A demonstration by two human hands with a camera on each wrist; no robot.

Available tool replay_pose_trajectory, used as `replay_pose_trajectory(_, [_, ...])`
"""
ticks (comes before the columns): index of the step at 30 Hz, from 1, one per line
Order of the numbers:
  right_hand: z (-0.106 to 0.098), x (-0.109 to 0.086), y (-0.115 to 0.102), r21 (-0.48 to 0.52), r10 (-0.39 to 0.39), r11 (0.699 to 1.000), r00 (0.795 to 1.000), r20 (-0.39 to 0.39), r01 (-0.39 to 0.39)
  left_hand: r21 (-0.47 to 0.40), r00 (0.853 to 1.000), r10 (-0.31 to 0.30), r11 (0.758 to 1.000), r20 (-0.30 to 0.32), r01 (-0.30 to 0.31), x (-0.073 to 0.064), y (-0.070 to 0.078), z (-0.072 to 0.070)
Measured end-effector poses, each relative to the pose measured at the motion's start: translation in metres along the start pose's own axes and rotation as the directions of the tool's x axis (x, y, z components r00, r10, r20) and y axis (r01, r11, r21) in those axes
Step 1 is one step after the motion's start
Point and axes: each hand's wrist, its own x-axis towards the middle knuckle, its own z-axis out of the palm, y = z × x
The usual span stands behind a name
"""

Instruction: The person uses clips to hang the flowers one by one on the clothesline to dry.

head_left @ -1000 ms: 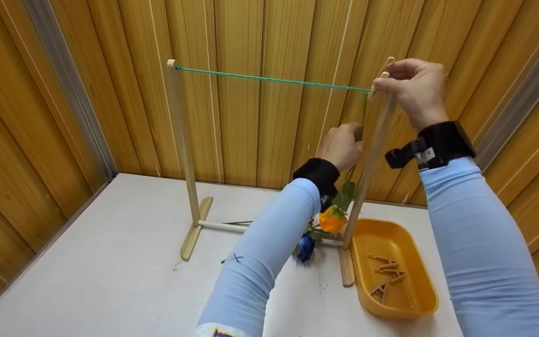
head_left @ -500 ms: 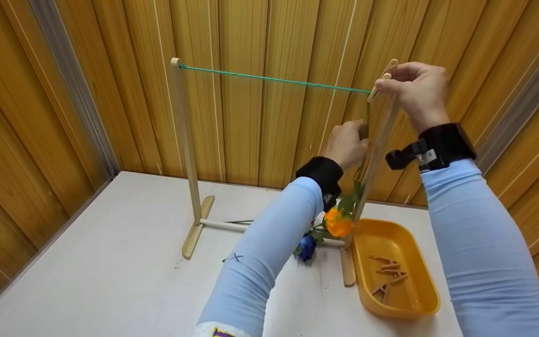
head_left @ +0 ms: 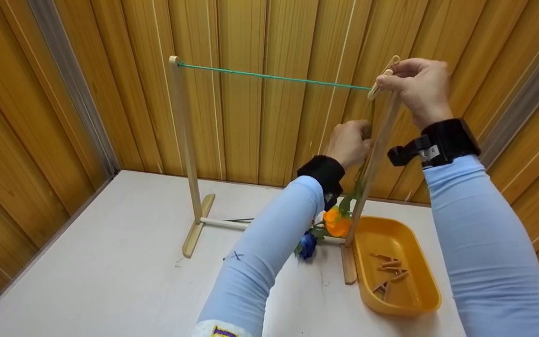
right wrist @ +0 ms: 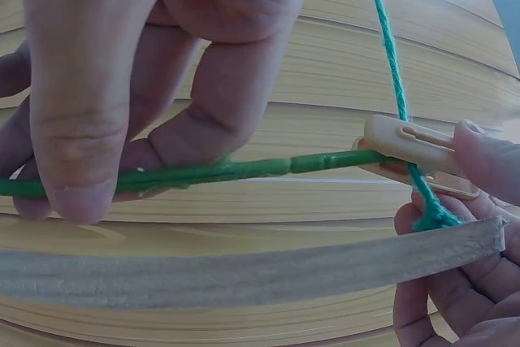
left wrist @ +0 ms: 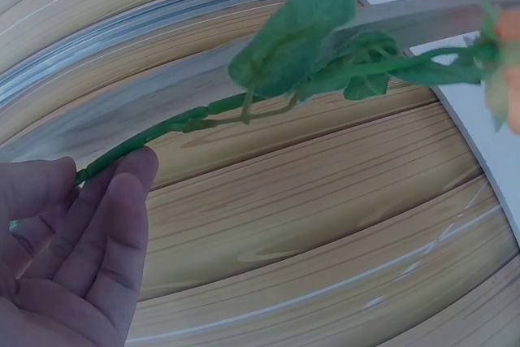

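Note:
My left hand (head_left: 350, 142) pinches the green stem (left wrist: 162, 129) of an orange artificial rose (head_left: 336, 222), which hangs head down beside the right post (head_left: 375, 150) of a wooden stand. Leaves (left wrist: 296, 34) sprout lower on the stem. At the right end of a green cord (head_left: 269, 76), my right hand (head_left: 421, 86) pinches the handles of a light clothespin (head_left: 381, 84). In the right wrist view the clothespin (right wrist: 410, 137) sits across the cord (right wrist: 390, 54), and the stem's cut end reaches into its tips. The cord's knot (right wrist: 437, 215) lies just beside it.
An orange plastic tray (head_left: 421, 285) with several clothespins (head_left: 391, 269) stands right of the stand's foot (head_left: 349, 264). A blue artificial rose (head_left: 307, 244) lies on the white table (head_left: 110, 262), partly behind my left forearm. Wood-patterned walls (head_left: 241, 117) rise behind.
My left hand has shifted slightly right with the stem, bringing the orange rose closer to the right post. My right hand stays at the cord's end with the clothespin.

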Motion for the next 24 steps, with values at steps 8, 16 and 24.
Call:
replay_pose_trajectory(8, [0.001, -0.001, -0.002, -0.005, -0.013, 1.0, 1.0, 0.018, 0.013, 0.007, 1.0, 0.002, 1.0, -0.009, -0.002, 0.0, 0.0, -0.002])
replay_pose_trajectory(16, [-0.002, -0.001, -0.001, -0.025, -0.039, 0.999, 0.999, -0.006, 0.039, -0.012, 1.0, -0.019, 1.0, 0.0, 0.019, 0.001, 0.005, -0.002])
replay_pose_trajectory(24, [-0.01, -0.001, 0.001, 0.004, -0.017, 1.0, 1.0, -0.012, 0.017, 0.009, 1.0, -0.015, 1.0, -0.011, 0.015, 0.001, 0.007, 0.003])
